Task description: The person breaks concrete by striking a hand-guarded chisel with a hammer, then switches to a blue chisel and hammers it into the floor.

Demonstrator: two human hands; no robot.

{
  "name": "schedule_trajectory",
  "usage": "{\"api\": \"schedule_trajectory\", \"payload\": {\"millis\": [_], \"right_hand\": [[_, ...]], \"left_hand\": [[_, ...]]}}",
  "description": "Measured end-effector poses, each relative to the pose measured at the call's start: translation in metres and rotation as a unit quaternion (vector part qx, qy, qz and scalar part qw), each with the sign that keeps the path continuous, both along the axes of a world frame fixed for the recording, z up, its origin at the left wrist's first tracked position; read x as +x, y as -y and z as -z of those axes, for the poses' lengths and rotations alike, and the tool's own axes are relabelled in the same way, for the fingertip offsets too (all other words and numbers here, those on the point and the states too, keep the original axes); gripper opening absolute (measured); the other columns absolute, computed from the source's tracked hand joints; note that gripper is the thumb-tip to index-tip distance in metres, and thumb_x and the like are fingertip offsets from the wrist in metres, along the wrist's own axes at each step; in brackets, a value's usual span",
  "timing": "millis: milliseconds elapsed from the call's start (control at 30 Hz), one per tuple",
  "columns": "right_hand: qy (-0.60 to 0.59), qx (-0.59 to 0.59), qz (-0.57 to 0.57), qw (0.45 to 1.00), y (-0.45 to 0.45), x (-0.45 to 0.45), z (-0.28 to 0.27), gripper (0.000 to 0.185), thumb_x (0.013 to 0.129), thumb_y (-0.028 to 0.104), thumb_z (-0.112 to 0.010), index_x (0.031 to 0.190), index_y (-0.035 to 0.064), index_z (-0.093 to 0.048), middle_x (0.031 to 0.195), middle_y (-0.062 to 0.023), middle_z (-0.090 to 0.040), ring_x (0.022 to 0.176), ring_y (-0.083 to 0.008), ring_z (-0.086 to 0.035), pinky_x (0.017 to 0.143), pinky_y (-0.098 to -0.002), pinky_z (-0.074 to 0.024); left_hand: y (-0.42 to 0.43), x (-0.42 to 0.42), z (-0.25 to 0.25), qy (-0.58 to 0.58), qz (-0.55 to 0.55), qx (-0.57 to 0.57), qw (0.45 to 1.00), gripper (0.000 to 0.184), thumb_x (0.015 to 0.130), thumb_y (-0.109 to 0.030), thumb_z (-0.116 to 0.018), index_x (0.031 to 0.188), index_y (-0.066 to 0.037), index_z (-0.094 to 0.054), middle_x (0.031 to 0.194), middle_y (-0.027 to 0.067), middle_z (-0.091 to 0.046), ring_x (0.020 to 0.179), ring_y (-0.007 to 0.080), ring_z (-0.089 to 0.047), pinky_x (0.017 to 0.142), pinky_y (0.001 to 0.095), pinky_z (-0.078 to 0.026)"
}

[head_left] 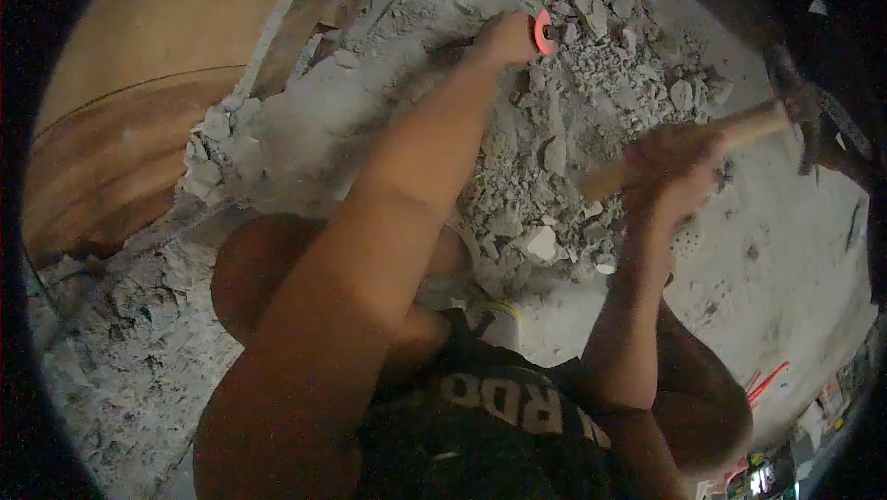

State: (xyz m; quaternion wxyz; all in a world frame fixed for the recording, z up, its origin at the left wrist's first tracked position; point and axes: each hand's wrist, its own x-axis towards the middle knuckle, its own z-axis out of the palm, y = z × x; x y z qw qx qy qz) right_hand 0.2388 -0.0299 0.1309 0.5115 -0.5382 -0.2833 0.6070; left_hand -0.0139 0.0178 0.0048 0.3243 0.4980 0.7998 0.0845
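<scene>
My left hand (506, 39) reaches far forward over broken concrete, its fingers closed round a chisel with a round pinkish-red hand guard (541, 31). The chisel's dark striking end (551, 33) shows past the guard, while its shaft and tip are hidden by the hand. Off to the right, my right hand (673, 172) is wrapped round the wooden handle of a hammer (753, 126), raised above the rubble and blurred. The hammer's dark head, at the far end of the handle, blends into the shadow.
Grey rubble (504, 190) lies heaped between my arms and beyond. On the left a curved brown wooden panel (120, 167) borders the broken floor. Smooth concrete (767, 260) stretches along the right, with dark objects (836, 121) at the edge and red strips (767, 382) lower down.
</scene>
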Motion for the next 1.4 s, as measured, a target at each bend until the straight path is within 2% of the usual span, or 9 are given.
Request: {"api": "schedule_trajectory", "payload": {"millis": [100, 167, 400, 533, 633, 1067, 1167, 1233, 1400], "right_hand": [[0.384, 0.220, -0.164, 0.882, 0.043, -0.020, 0.130, 0.043, 0.099, 0.046, -0.040, 0.090, 0.0067, -0.054, 0.069, -0.0062, -0.056, 0.051, -0.0208, -0.054, 0.046, -0.0345, -0.0449], [0.058, -0.221, -0.294, 0.928, 0.060, -0.037, 0.089, 0.042, 0.099, 0.042, -0.043, 0.092, 0.0025, -0.058, 0.076, -0.0097, -0.060, 0.059, -0.0190, -0.059, 0.050, -0.0362, -0.0466], [0.189, 0.047, -0.092, 0.977, -0.018, 0.007, 0.028, 0.044, 0.097, 0.048, -0.041, 0.090, 0.0067, -0.055, 0.070, -0.0052, -0.056, 0.055, -0.0185, -0.053, 0.049, -0.0323, -0.0467], [-0.253, 0.030, 0.021, 0.967, -0.029, 0.011, 0.008, 0.038, 0.094, 0.046, -0.048, 0.086, 0.0096, -0.054, 0.069, -0.0036, -0.055, 0.055, -0.0194, -0.051, 0.054, -0.0330, -0.0472], [0.323, 0.038, -0.229, 0.917, 0.047, -0.025, 0.097, 0.033, 0.095, 0.041, -0.054, 0.086, 0.0089, -0.053, 0.064, -0.0019, -0.052, 0.056, -0.0158, -0.052, 0.054, -0.0319, -0.0472], [-0.245, 0.083, 0.049, 0.965, -0.023, 0.024, 0.024, 0.033, 0.093, 0.040, -0.048, 0.095, 0.0080, -0.052, 0.070, -0.0031, -0.053, 0.058, -0.0201, -0.051, 0.053, -0.0356, -0.0452], [0.299, -0.075, -0.238, 0.921, 0.047, -0.027, 0.067, 0.024, 0.093, 0.030, -0.052, 0.091, 0.0066, -0.054, 0.074, -0.0059, -0.057, 0.059, -0.0193, -0.054, 0.055, -0.0352, -0.0476], [-0.032, -0.266, -0.244, 0.932, 0.054, -0.032, 0.080, 0.034, 0.098, 0.039, -0.045, 0.090, 0.0072, -0.054, 0.068, -0.0020, -0.051, 0.052, -0.0165, -0.050, 0.046, -0.0314, -0.0437], [0.152, -0.062, -0.161, 0.973, 0.015, 0.008, 0.057, 0.037, 0.097, 0.044, -0.045, 0.092, 0.0078, -0.052, 0.069, -0.0025, -0.052, 0.054, -0.0154, -0.051, 0.047, -0.0294, -0.0441]], "left_hand": [[-0.009, -0.007, 0.027, -0.008, 0.032, 0.037, 0.999, 0.042, 0.077, -0.038, -0.068, 0.104, -0.006, -0.067, 0.105, 0.0227, -0.066, 0.097, 0.0360, -0.065, 0.080, 0.0458, -0.052], [-0.018, -0.019, 0.057, -0.012, 0.030, 0.076, 0.997, 0.043, 0.076, -0.038, -0.069, 0.105, -0.006, -0.067, 0.104, 0.0224, -0.066, 0.096, 0.0356, -0.065, 0.080, 0.0457, -0.052], [-0.018, -0.021, 0.068, 0.015, 0.028, 0.051, 0.998, 0.047, 0.074, -0.048, -0.065, 0.103, -0.012, -0.069, 0.104, 0.0192, -0.067, 0.097, 0.0371, -0.064, 0.085, 0.0429, -0.052], [-0.017, -0.021, 0.076, 0.014, 0.069, 0.065, 0.995, 0.054, 0.073, -0.050, -0.066, 0.109, -0.010, -0.066, 0.106, 0.0187, -0.066, 0.098, 0.0364, -0.064, 0.085, 0.0427, -0.051], [-0.006, -0.013, 0.052, 0.011, 0.009, 0.073, 0.997, 0.056, 0.071, -0.048, -0.070, 0.109, -0.007, -0.065, 0.106, 0.0190, -0.066, 0.097, 0.0361, -0.064, 0.084, 0.0432, -0.052], [-0.008, -0.016, 0.065, 0.022, 0.027, 0.078, 0.996, 0.052, 0.069, -0.050, -0.070, 0.096, -0.006, -0.070, 0.096, 0.0183, -0.069, 0.091, 0.0355, -0.066, 0.079, 0.0432, -0.053], [-0.007, -0.010, 0.046, 0.005, 0.028, 0.068, 0.997, 0.052, 0.070, -0.050, -0.069, 0.097, -0.006, -0.070, 0.098, 0.0185, -0.068, 0.094, 0.0354, -0.065, 0.081, 0.0432, -0.053], [-0.017, -0.018, 0.055, 0.012, 0.055, 0.079, 0.995, 0.052, 0.071, -0.051, -0.068, 0.097, -0.005, -0.070, 0.100, 0.0185, -0.068, 0.095, 0.0358, -0.065, 0.082, 0.0433, -0.052], [-0.006, -0.015, 0.062, 0.015, 0.026, 0.024, 0.999, 0.052, 0.072, -0.052, -0.069, 0.094, -0.005, -0.070, 0.099, 0.0179, -0.068, 0.093, 0.0363, -0.065, 0.082, 0.0434, -0.052]]}}
